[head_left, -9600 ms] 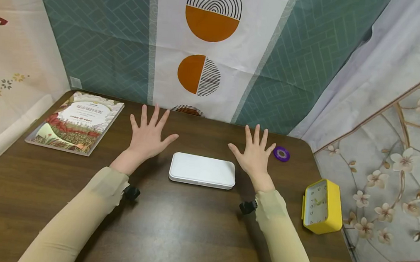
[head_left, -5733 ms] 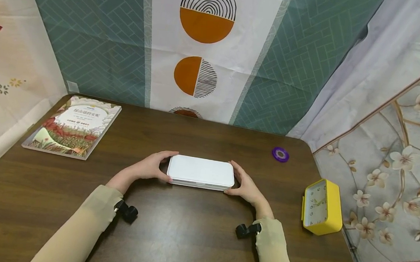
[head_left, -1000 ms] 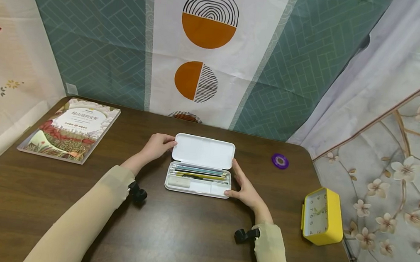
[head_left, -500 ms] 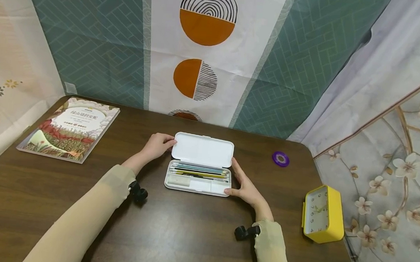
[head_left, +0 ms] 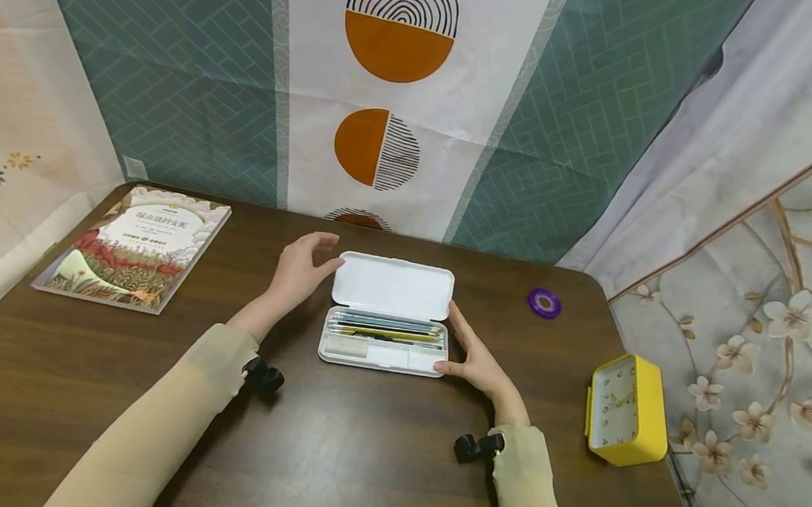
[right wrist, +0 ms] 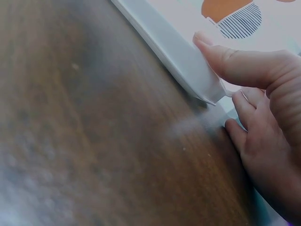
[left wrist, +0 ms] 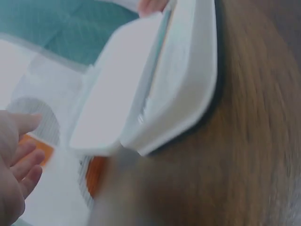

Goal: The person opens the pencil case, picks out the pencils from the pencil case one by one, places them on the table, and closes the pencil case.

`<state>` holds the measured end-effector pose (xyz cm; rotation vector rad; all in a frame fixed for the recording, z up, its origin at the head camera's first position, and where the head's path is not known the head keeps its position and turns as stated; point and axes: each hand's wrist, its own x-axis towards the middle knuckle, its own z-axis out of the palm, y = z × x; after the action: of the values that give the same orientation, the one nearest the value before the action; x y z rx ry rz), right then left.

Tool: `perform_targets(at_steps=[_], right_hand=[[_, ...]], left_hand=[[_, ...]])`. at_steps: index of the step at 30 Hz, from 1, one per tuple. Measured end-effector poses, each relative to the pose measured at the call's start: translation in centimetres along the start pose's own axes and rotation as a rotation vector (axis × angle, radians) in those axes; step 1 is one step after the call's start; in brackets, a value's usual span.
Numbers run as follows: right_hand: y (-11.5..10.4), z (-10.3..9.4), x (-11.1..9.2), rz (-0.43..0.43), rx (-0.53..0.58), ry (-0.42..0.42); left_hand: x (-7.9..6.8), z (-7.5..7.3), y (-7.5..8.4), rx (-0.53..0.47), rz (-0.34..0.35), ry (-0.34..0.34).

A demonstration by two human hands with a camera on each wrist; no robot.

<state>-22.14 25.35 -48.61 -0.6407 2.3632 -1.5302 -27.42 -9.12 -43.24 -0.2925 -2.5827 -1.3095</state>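
Observation:
A white pencil case (head_left: 428, 360) lies on the table with its lid (head_left: 393, 286) tipped back. Several pencils (head_left: 385, 328) lie lengthwise in its rear compartment, and a whitish eraser (head_left: 347, 347) sits at the front left. My left hand (head_left: 297, 270) is just left of the lid, fingers loosely bent with nothing in them; the left wrist view shows that hand (left wrist: 16, 165) apart from the case. My right hand (head_left: 478, 364) grips the case's right end, thumb on the front corner and fingers along the side by the lid. In the right wrist view the thumb (right wrist: 249, 66) presses on the rim.
A book with an illustrated cover (head_left: 138, 246) lies at the back left of the brown table (head_left: 359, 459). A purple ring-shaped object (head_left: 544, 303) is at the back right. Near the right edge stands a yellow alarm clock (head_left: 627, 410). Patterned curtains (head_left: 217, 92) border the table.
The case was closed earlier, with both hands at its ends; its lid now stands back. In the last half second my left hand has let go of the lid. My right hand has stayed.

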Motion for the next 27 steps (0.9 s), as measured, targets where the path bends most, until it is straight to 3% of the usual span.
perform_targets(at_steps=[4,10,21,27], right_hand=[[0.0,-0.1,0.0,0.001,0.004,-0.001],[0.2,0.0,0.1,-0.008,0.001,0.007],[0.2,0.1,-0.2,-0.017,-0.010,0.013],[0.0,0.2,-0.2,-0.023,-0.003,0.010]], left_hand=[[-0.5,-0.1,2.0,0.020,0.115,-0.045],[-1.2,1.0,3.9,0.078,0.193,-0.232],[-2.3,3.4,3.7,0.186,0.192,-0.520],[-2.5,3.8,3.7,0.227,0.197,-0.568]])
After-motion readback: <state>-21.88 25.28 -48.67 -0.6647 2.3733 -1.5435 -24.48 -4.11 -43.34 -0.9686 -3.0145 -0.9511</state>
